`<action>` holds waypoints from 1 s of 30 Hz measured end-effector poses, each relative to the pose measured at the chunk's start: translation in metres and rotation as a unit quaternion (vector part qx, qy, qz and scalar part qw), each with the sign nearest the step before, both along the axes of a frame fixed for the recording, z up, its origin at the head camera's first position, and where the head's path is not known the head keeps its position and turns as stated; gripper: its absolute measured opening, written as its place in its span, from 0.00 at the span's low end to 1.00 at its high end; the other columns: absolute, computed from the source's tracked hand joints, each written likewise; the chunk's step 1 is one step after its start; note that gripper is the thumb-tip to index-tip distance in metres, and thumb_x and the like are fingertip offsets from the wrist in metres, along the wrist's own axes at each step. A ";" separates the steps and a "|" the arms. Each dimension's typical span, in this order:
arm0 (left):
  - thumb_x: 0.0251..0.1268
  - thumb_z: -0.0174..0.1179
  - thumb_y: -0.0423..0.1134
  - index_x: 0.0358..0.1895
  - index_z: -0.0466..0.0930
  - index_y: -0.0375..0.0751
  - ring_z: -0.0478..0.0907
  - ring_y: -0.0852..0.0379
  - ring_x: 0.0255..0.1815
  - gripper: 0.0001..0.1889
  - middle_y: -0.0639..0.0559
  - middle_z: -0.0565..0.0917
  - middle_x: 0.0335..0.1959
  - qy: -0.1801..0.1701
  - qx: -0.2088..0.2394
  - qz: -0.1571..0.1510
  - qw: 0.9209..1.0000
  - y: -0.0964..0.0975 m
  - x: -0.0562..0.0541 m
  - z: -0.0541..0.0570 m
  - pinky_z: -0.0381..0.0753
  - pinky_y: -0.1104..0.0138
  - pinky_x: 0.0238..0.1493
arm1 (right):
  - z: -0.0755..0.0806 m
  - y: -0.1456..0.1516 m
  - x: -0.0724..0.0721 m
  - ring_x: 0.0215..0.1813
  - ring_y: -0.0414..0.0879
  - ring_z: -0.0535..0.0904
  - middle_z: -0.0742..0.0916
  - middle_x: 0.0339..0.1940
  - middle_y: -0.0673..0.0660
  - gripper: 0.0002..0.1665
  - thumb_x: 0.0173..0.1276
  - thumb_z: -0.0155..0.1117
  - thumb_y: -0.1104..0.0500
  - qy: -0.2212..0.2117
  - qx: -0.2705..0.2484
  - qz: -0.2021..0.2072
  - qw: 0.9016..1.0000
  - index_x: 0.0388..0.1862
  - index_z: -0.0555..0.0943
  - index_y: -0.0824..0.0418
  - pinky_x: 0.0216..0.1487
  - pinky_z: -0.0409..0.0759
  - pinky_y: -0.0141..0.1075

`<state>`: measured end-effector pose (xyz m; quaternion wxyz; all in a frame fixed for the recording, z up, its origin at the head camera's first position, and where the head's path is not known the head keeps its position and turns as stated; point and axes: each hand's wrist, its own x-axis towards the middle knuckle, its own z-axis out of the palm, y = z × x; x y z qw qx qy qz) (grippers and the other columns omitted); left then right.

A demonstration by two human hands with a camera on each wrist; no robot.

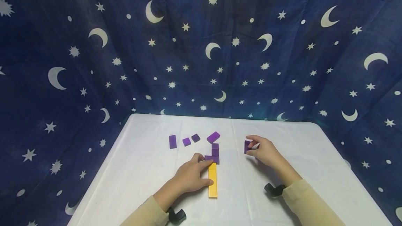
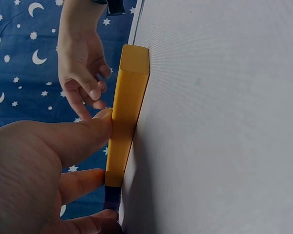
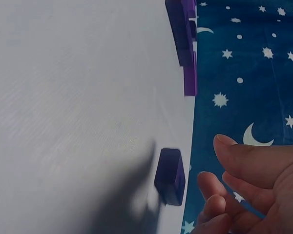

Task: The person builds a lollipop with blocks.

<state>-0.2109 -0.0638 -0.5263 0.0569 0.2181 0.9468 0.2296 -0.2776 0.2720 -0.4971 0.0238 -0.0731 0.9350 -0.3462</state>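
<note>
My left hand [image 1: 191,174] lies over a line of blocks with fingers extended. Its thumb touches a long yellow block [image 1: 213,186], and a fingertip rests where a short yellow block [image 1: 212,166] meets a crosswise purple block [image 1: 215,159]. Beyond that, smaller purple pieces [image 1: 215,149] continue the line. Over to the right, my right hand [image 1: 265,152] hovers beside a separate purple block [image 3: 169,176]. Its fingers are loosely bent, and the right wrist view shows a gap between the fingertips and this block, which sits on the white table.
Behind the line lie loose purple pieces: an oblong block [image 1: 172,142] at left, two small ones [image 1: 186,142] near the middle, and a tilted oblong [image 1: 213,137]. The white cloth [image 1: 150,173] covers the table. A dark blue star-and-moon curtain [image 1: 188,58] surrounds its far side.
</note>
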 end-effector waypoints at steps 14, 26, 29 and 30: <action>0.60 0.74 0.65 0.77 0.75 0.66 0.83 0.52 0.50 0.40 0.49 0.76 0.69 0.006 -0.003 0.000 1.000 -0.001 0.000 -0.001 0.85 0.54 0.57 | -0.011 0.017 0.000 0.50 0.53 0.82 0.87 0.47 0.58 0.44 0.60 0.82 0.62 -0.038 -0.009 -0.023 0.999 0.75 0.76 0.64 0.38 0.79 0.38; 0.59 0.74 0.65 0.77 0.76 0.66 0.83 0.52 0.51 0.40 0.49 0.76 0.69 0.005 -0.001 -0.001 1.000 0.000 -0.001 -0.001 0.85 0.54 0.56 | -0.020 0.019 -0.006 0.49 0.52 0.80 0.86 0.44 0.56 0.47 0.58 0.83 0.61 -0.041 0.003 -0.026 0.999 0.75 0.74 0.67 0.38 0.79 0.37; 0.60 0.74 0.65 0.77 0.76 0.66 0.83 0.52 0.52 0.40 0.49 0.76 0.69 0.004 0.001 -0.002 1.000 0.000 -0.001 -0.001 0.85 0.53 0.57 | -0.021 0.018 -0.008 0.48 0.52 0.79 0.85 0.44 0.56 0.47 0.57 0.84 0.61 -0.045 0.007 -0.026 0.999 0.75 0.74 0.67 0.39 0.78 0.36; 0.59 0.74 0.65 0.77 0.76 0.65 0.83 0.51 0.51 0.41 0.49 0.76 0.69 0.004 0.001 -0.002 1.000 0.000 -0.001 -0.001 0.85 0.53 0.57 | -0.021 0.018 -0.008 0.48 0.52 0.79 0.85 0.44 0.56 0.48 0.57 0.84 0.61 -0.046 0.008 -0.027 0.999 0.75 0.74 0.67 0.40 0.78 0.37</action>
